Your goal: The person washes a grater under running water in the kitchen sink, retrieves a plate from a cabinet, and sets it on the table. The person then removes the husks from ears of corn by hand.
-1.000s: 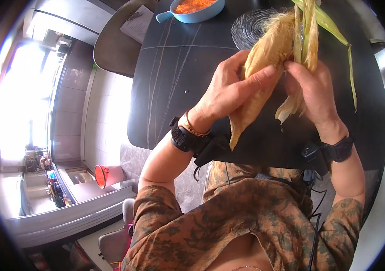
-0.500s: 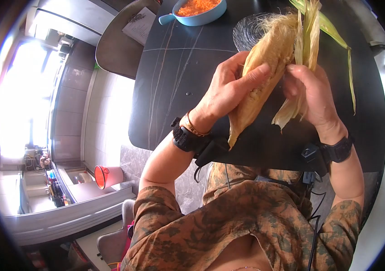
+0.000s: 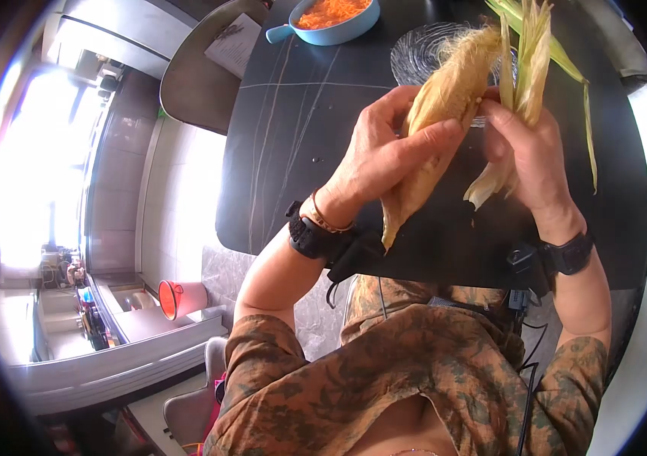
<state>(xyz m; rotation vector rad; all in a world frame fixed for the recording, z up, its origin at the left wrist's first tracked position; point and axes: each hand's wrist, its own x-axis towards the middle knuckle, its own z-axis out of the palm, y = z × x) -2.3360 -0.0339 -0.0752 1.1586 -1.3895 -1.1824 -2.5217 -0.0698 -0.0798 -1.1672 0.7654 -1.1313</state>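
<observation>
My left hand (image 3: 384, 148) is wrapped round an ear of corn (image 3: 456, 83), still partly in pale yellow husk, its silk end pointing up and away. The ear's narrow tip hangs down toward the table's near edge. Beside it, my right hand (image 3: 528, 152) pinches a strip of corn husk (image 3: 530, 76) that stands away from the ear's right side. A lower flap of this husk dangles below the right palm. Some right fingertips are hidden behind the husk. Behind the ear lies a clear ridged glass plate (image 3: 414, 57), partly covered by it.
A blue handled dish (image 3: 338, 29) of shredded orange food stands at the far side of the black table (image 3: 285, 152). Green husk leaves (image 3: 566, 64) lie at the far right. A chair (image 3: 194, 83) with a paper (image 3: 234, 44) is at the left; a pink bucket (image 3: 183, 299) stands on the floor.
My right hand and the husk strip have shifted slightly right, widening the gap from the ear. My left thumb has slid a little up along the ear.
</observation>
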